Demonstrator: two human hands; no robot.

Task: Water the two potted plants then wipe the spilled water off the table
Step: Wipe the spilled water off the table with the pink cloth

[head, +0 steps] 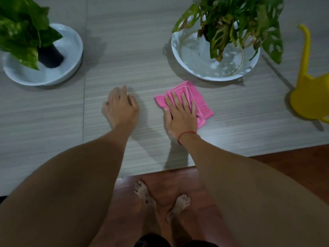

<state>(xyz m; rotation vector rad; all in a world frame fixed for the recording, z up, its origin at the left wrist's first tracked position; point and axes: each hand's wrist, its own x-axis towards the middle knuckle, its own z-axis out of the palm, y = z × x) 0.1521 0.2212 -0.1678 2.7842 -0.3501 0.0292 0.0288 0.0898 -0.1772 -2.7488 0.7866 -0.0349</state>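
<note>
A folded pink cloth (199,99) lies on the grey wood-grain table (249,125), just in front of the right plant. My right hand (180,114) presses flat on it, fingers spread. My left hand (121,106) rests on the bare table to the left, fingers loosely curled, holding nothing. The left potted plant (21,31) stands in a black pot inside a white bowl (71,56). In a second white bowl (192,57) at the back right stands the right potted plant (236,24), which has holed leaves. A yellow watering can (309,97) sits at the far right.
The table's front edge runs across the lower middle, with reddish wooden floor (293,168) beyond it. My bare feet (146,193) stand on that floor close to the edge. A seam in the tabletop (84,104) runs front to back, left of my left hand.
</note>
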